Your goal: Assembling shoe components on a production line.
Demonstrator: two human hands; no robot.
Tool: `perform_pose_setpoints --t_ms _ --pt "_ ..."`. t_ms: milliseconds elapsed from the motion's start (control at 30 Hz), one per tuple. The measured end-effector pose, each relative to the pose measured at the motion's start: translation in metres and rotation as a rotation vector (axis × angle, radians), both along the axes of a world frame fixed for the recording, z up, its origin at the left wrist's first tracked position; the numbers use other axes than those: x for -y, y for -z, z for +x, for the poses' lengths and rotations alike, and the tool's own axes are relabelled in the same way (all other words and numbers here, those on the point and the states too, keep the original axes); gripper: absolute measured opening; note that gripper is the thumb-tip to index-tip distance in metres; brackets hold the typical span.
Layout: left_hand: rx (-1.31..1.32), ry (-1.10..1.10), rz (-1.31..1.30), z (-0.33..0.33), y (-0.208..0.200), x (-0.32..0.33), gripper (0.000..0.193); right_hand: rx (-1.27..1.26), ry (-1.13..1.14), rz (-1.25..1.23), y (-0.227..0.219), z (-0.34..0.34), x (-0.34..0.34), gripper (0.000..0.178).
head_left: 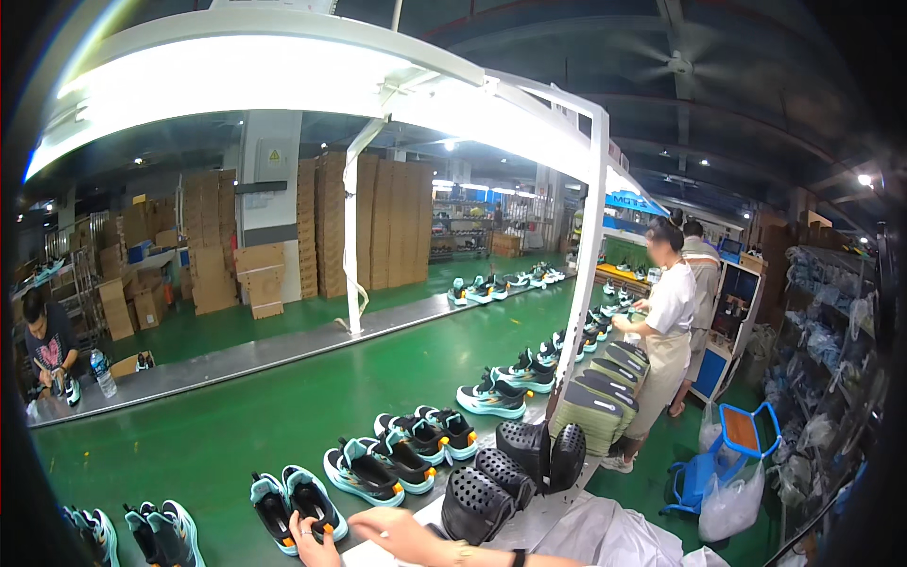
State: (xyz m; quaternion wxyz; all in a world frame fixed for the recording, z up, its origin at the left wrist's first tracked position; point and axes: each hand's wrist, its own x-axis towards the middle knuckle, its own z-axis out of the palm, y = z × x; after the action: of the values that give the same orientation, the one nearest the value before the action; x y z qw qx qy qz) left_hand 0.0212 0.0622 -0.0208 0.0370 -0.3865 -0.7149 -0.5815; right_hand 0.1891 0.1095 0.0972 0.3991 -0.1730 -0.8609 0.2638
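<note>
A pair of black-and-teal sneakers (pixel 295 506) stands on the green conveyor belt (pixel 236 416) at the lower edge of the head view, and both hands are met there. The left hand (pixel 312 546) is seen only in part at the frame's bottom, curled against the heel of the right-hand shoe of that pair; whether it grips the heel cannot be told. The right hand (pixel 402 534) is laid flat with fingers stretched toward the same shoe, loosely spread and holding nothing. Just beyond it, black perforated clogs (pixel 515 468) are stacked at the belt's edge, some on end and leaning. A risk may be judged here — a careless sweep of the right forearm could tip the leaning clogs off the edge. Other sneaker pairs (pixel 397 454) sit close behind, so a shoe nudged sideways might be pushed against its neighbours and mismatched — the pairs look alike. A person in a white top (pixel 666 326) works well apart along the line.
</note>
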Motion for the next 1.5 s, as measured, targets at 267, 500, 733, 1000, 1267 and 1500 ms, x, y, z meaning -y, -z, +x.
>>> perform_pose_setpoints --t_ms 267,500,733,1000,1267,1500 --pt "-0.116 -0.049 -0.032 0.015 -0.017 0.009 0.044 -0.096 0.549 0.133 -0.055 0.142 -0.008 0.018" --pt "-0.283 0.194 -0.051 0.061 -0.054 -0.010 0.056 -0.107 0.551 0.143 -0.009 0.154 -0.006 0.017" --pt "-0.366 0.286 -0.666 0.053 -0.072 -0.082 0.065 -0.267 0.623 0.093 0.008 0.146 -0.008 0.010" --pt "-0.226 0.470 -1.259 0.028 -0.063 -0.144 0.058 -0.316 0.662 0.077 0.016 0.146 0.000 0.012" --pt "-0.236 0.409 -1.207 0.023 -0.053 -0.118 0.064 -0.350 0.666 0.067 0.013 0.144 -0.003 0.012" --pt "-0.246 0.457 -1.154 0.030 -0.050 -0.078 0.053 -0.359 0.642 0.084 0.013 0.144 -0.002 0.011"
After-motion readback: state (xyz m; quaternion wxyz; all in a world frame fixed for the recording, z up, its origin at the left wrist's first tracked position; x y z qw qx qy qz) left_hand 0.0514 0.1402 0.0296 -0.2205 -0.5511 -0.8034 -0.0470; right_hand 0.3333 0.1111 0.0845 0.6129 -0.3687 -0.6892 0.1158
